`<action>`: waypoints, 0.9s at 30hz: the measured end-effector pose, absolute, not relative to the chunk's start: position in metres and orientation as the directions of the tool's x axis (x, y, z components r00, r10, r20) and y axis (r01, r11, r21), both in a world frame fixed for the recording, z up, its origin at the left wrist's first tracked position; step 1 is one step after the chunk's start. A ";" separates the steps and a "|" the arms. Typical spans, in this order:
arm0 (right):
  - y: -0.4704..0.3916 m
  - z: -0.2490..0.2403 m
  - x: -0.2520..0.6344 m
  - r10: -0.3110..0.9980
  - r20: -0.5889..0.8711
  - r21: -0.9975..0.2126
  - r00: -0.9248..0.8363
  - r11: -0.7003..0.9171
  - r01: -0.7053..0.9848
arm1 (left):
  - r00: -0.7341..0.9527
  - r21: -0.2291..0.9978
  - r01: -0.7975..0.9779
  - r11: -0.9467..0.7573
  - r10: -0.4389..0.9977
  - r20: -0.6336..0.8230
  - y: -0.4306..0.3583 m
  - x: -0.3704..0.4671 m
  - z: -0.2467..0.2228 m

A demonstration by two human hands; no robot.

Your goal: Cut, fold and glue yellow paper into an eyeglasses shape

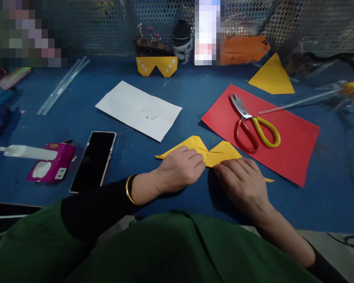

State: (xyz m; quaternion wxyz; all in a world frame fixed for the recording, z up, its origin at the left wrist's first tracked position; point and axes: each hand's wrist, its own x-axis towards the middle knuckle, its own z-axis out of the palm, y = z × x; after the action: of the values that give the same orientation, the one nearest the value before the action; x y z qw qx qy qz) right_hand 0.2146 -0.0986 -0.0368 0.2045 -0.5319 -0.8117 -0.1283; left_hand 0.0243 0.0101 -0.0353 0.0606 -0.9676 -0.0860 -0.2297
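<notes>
A folded piece of yellow paper (221, 150) with creases and a notch in its upper edge lies on the blue table in front of me. My left hand (181, 167) has its fingers curled down on the left half of the paper. On the right half, my right hand (244, 184) grips the lower edge with bent fingers; the fingertips are partly hidden. A thin yellow tip of paper pokes out beyond the right hand. Scissors (245, 114) with one red and one yellow handle rest on a red sheet (289, 151), just beyond my right hand.
Beyond the hands lie a white sheet (132, 104), a yellow paper mask (143, 67) and a yellow paper piece (273, 76). At left are a phone (94, 157), a magenta box (66, 155), a white bottle (32, 151) and clear sticks (61, 87). A perforated metal panel (106, 35) stands behind.
</notes>
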 end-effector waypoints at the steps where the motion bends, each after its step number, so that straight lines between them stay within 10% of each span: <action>1: -0.099 -0.037 0.214 0.815 0.471 -0.028 -0.337 0.396 0.918 | 0.878 -0.080 0.194 -0.978 0.137 0.459 0.010 0.024 -0.035; 27: -0.095 -0.038 0.214 0.911 0.376 -0.251 -0.167 0.274 0.928 | 0.860 0.238 0.312 -0.920 0.380 0.341 0.004 0.023 -0.032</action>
State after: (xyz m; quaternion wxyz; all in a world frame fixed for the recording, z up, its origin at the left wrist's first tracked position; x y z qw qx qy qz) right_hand 0.2135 -0.0946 -0.0379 0.2318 -0.6023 -0.7636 -0.0185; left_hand 0.0229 0.0042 -0.0318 -0.0875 -0.9604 -0.1800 -0.1940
